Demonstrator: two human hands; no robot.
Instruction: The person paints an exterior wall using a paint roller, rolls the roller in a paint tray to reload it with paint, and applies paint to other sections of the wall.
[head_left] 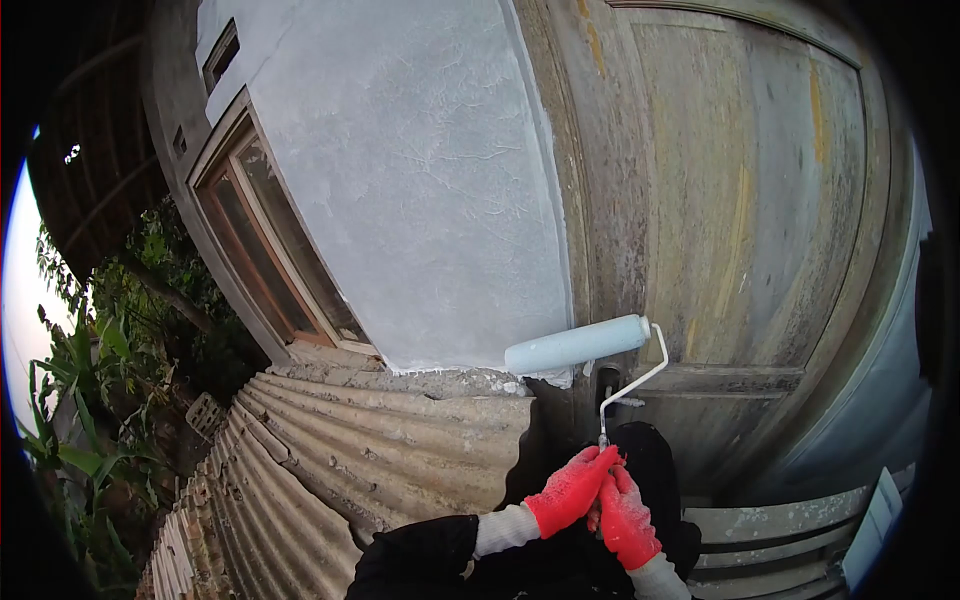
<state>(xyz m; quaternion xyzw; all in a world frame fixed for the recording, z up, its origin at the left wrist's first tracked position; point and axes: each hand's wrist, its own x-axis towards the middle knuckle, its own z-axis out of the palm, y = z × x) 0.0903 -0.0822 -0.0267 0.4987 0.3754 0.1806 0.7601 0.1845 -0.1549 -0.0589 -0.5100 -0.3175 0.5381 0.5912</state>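
A paint roller (578,344) with a pale blue-white sleeve is held up in front of the wall's lower edge and the door frame. Its bent wire frame runs down to the handle, where both red-gloved hands meet. My left hand (573,492) is closed around the upper part of the handle. Just below and to the right, my right hand (628,517) is closed on the handle too; much of the handle is hidden by the gloves. Behind the roller stands the light grey-white painted wall (420,190), with a rough lower edge.
A weathered wooden door (740,200) stands on the right, with a slatted bench (780,520) below it. Corrugated sheets (390,440) lie under the wall. A wood-framed window (270,240) and green plants (100,400) are on the left. A pale board (873,530) leans at lower right.
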